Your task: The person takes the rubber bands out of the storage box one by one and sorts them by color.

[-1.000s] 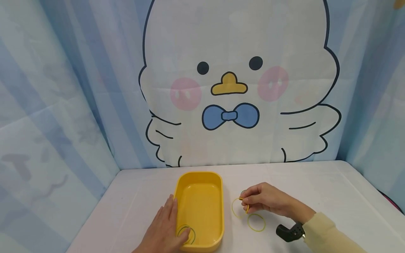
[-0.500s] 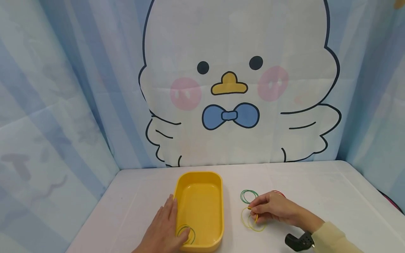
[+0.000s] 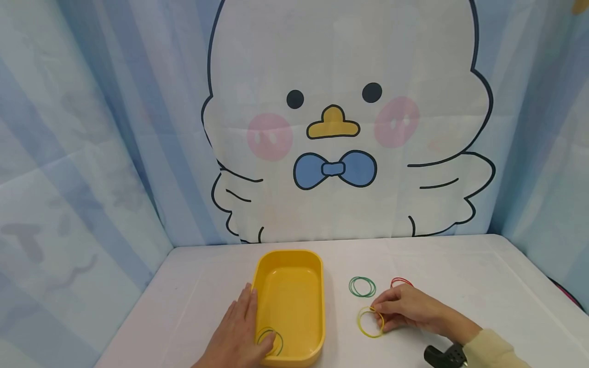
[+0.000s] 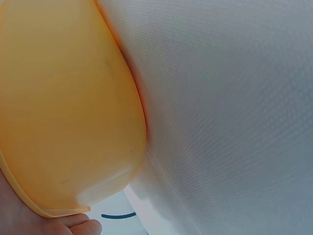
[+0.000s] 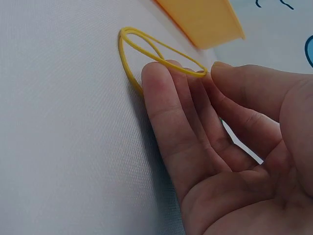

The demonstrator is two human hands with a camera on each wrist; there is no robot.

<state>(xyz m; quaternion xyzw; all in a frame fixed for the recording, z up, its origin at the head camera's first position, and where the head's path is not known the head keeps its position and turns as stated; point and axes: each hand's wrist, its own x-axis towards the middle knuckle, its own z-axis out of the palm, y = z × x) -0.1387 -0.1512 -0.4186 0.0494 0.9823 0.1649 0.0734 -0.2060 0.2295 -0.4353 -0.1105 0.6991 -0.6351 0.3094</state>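
In the lower centre of the head view a yellow tray [image 3: 289, 271] sat on the white table [image 3: 460, 271], its long sides running away from the camera. The left hand [image 3: 239, 332] lay flat along the tray's left wall in the lower left-centre of the frame, fingers straight and relaxed, with the thumb reaching over the rim into the near corner, where it rested on a few thin rubber bands [image 3: 270, 341] lying on the tray floor. The left wrist view showed only the tray's outer wall [image 4: 63, 107] filling the left of the frame, the table cloth to the right and a bit of the hand at the bottom edge. To the right of the tray, in the lower right-centre of the head view, the right hand [image 3: 409, 309] rested on the table with its fingertips at the right edge of the yellow rubber bands [image 3: 370, 322]. The right wrist view showed those yellow bands [image 5: 146, 54] in the upper centre of the frame, pinched between the thumb and the fingertips [image 5: 159, 78], one loop lifted off the cloth. Just above them in the head view lay green rubber bands [image 3: 362, 286] and, to their right, red rubber bands [image 3: 400, 281] partly hidden behind the right hand.
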